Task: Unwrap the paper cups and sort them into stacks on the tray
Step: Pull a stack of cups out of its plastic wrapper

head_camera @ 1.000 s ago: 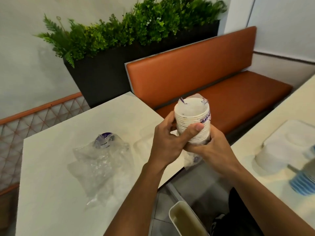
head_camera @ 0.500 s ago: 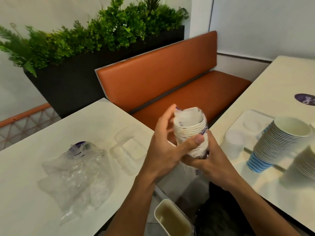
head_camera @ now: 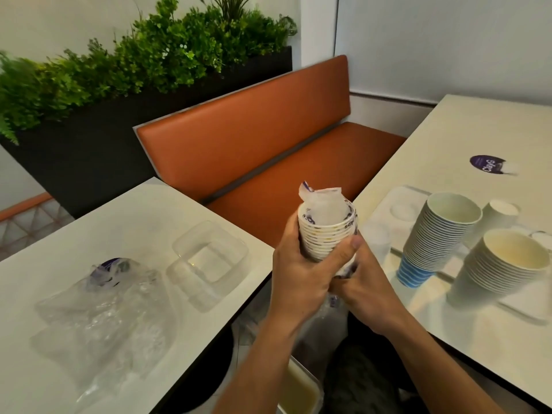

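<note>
Between the two tables I hold a short stack of patterned paper cups (head_camera: 324, 234), still partly in its clear plastic wrap (head_camera: 321, 198), which sticks up above the top rim. My left hand (head_camera: 301, 276) grips the stack's side, thumb across the front. My right hand (head_camera: 363, 289) grips the wrap at the stack's bottom. On the right table a white tray (head_camera: 397, 201) carries a tall blue-striped cup stack (head_camera: 439, 237), a wider plain cup stack (head_camera: 501, 264) and a small white cup (head_camera: 498, 213).
The left table holds crumpled clear plastic wrap (head_camera: 101, 312) with a purple label and a clear plastic tray (head_camera: 209, 258). An orange bench (head_camera: 254, 138) and a planter (head_camera: 125, 70) stand behind. A purple sticker (head_camera: 487, 164) lies on the right table. A bin (head_camera: 298, 389) stands below.
The view has swung right, bringing the tray and its cup stacks fully into sight. Both hands keep hold of the wrapped stack; the wrap sits lower around it.
</note>
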